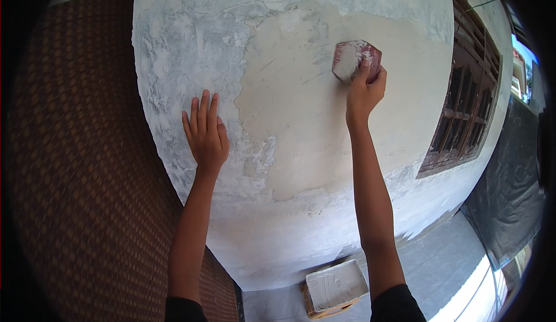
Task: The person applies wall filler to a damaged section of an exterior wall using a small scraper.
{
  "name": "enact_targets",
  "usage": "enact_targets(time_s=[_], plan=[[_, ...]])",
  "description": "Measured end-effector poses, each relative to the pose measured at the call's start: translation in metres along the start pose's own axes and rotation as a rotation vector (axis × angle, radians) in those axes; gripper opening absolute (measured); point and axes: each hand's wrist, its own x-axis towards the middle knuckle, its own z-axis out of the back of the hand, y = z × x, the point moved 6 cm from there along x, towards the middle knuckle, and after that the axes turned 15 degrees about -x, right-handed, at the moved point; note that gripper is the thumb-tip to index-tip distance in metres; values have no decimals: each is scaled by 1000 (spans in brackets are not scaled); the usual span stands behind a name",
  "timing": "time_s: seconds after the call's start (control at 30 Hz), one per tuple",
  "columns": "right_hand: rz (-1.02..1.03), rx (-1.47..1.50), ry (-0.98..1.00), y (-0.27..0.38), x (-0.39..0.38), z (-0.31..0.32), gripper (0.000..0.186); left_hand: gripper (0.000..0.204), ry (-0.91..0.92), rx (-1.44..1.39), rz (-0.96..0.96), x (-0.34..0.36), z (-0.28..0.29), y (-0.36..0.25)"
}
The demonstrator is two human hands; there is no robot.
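Note:
My left hand (pixel 207 135) lies flat with its fingers apart on the rough, whitish-grey part of the wall (pixel 185 49). Higher up and to the right, my right hand (pixel 366 95) grips a reddish-brown, flat putty scraper (pixel 348 59) smeared with white putty. My thumb presses on its near face. The scraper is against or very close to a cream-coloured patch of putty (pixel 313 131) that spreads across the middle of the wall. Its far edge is hidden from me.
A white tray of putty (pixel 337 285) stands low at the wall's foot, on a yellowish-brown support (pixel 324 311). To the right is a dark wooden window (pixel 463 107). A brown woven panel (pixel 87 148) borders the wall on the left. Dark sheeting (pixel 504 188) hangs at far right.

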Motion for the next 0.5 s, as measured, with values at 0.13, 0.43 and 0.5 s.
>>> enact_targets(time_s=[0.13, 0.43, 0.5], plan=[[-6, 224, 17, -13, -2, 15, 33, 47, -1, 11, 7, 0, -1, -1], [-104, 109, -115, -37, 2, 27, 32, 48, -29, -2, 12, 1, 0, -2], [-136, 250, -82, -38, 0, 29, 32, 48, -27, 0, 8, 0, -1, -3]])
